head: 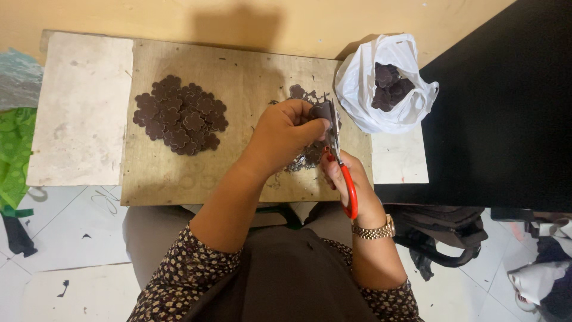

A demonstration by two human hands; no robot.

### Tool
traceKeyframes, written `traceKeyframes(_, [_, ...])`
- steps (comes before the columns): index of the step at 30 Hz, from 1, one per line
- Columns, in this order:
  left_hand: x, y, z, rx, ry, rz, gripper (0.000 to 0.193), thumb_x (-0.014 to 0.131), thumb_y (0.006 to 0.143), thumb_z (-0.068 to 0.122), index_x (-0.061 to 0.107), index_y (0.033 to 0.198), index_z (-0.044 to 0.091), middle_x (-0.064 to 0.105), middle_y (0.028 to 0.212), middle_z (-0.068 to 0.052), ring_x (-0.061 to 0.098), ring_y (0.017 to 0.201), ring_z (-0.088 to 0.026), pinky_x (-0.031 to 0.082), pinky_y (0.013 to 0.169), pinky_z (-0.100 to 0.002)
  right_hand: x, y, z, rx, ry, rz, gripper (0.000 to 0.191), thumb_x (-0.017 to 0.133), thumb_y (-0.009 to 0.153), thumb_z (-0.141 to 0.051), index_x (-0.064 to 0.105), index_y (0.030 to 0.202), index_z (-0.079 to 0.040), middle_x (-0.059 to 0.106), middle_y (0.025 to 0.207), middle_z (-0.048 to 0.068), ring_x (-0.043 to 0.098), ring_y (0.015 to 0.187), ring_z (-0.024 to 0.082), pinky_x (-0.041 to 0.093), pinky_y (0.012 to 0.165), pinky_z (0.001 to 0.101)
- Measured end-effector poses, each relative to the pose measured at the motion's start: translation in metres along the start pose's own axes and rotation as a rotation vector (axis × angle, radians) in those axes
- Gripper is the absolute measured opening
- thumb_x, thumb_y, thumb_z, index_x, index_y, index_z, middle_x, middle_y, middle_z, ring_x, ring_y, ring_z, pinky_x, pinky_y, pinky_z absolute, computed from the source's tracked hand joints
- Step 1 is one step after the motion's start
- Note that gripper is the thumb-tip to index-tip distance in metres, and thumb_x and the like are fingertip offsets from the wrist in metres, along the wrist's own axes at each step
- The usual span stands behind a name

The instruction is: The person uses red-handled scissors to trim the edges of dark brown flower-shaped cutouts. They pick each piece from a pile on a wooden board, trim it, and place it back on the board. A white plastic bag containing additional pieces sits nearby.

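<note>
My left hand (285,136) pinches a small dark brown flower-shaped piece (322,111) over the wooden board (238,71). My right hand (351,179) grips red-handled scissors (344,173) whose blades point up at that piece. A heap of dark brown flower-shaped cutouts (180,114) lies on the left part of the board. Dark offcuts (305,156) are scattered under my hands. A gold watch (374,230) sits on my right wrist.
A white plastic bag (381,89) holding more dark pieces stands at the board's right end. A pale slab (80,107) lies to the left. A black surface (500,107) fills the right side. Green cloth (13,149) lies at far left, a dark bag (441,232) on the tiled floor.
</note>
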State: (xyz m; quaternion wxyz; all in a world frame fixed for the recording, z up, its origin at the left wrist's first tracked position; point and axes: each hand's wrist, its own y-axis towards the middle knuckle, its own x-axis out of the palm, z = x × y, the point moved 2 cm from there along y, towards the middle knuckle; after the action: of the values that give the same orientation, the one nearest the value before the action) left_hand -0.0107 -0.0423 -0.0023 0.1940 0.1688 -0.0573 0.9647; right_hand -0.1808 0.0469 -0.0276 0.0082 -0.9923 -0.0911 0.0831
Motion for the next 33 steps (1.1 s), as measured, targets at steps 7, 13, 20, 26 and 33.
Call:
traceKeyframes(7, [0.0, 0.003, -0.003, -0.016, -0.062, -0.048, 0.011, 0.072, 0.089, 0.008, 0.068, 0.092, -0.002, 0.07, 0.08, -0.004, 0.064, 0.07, -0.009, 0.053, 0.064, -0.023, 0.004, 0.002, -0.006, -0.025, 0.018, -0.048, 0.066, 0.054, 0.096, -0.072, 0.054, 0.098, -0.006, 0.045, 0.08, -0.003, 0.044, 0.071, 0.009, 0.04, 0.063, 0.0247])
traceKeyframes(13, [0.003, 0.002, -0.006, -0.098, -0.057, -0.077, 0.013, 0.072, 0.089, 0.009, 0.068, 0.092, -0.003, 0.07, 0.079, -0.004, 0.064, 0.07, -0.009, 0.053, 0.063, -0.024, 0.008, 0.004, -0.011, -0.073, 0.066, -0.069, 0.074, 0.053, 0.093, -0.074, 0.053, 0.12, -0.005, 0.047, 0.086, 0.0, 0.045, 0.076, 0.011, 0.042, 0.068, 0.0256])
traceKeyframes(20, [0.007, 0.002, -0.007, -0.042, -0.097, -0.041, 0.017, 0.072, 0.09, 0.008, 0.067, 0.102, -0.002, 0.072, 0.085, -0.005, 0.067, 0.075, -0.009, 0.056, 0.067, -0.025, 0.003, 0.003, -0.002, -0.065, 0.078, -0.079, 0.068, 0.052, 0.1, -0.071, 0.052, 0.104, -0.004, 0.048, 0.087, 0.002, 0.046, 0.079, 0.013, 0.042, 0.071, 0.0272])
traceKeyframes(26, [0.006, 0.004, -0.012, -0.119, -0.238, -0.069, 0.02, 0.073, 0.088, 0.006, 0.066, 0.105, -0.003, 0.072, 0.086, -0.007, 0.068, 0.074, -0.012, 0.057, 0.07, -0.027, 0.002, 0.001, -0.005, -0.125, 0.023, -0.078, 0.074, 0.051, 0.099, -0.07, 0.053, 0.124, -0.001, 0.049, 0.087, 0.001, 0.046, 0.079, 0.012, 0.041, 0.072, 0.0266])
traceKeyframes(33, [0.018, 0.001, -0.018, -0.216, -0.271, -0.221, 0.016, 0.071, 0.09, 0.008, 0.062, 0.097, -0.003, 0.069, 0.073, -0.011, 0.064, 0.055, -0.021, 0.056, 0.053, -0.035, 0.0, 0.001, -0.008, -0.148, 0.048, -0.051, 0.077, 0.048, 0.099, -0.073, 0.053, 0.124, -0.001, 0.052, 0.089, 0.002, 0.049, 0.083, 0.013, 0.043, 0.077, 0.0277])
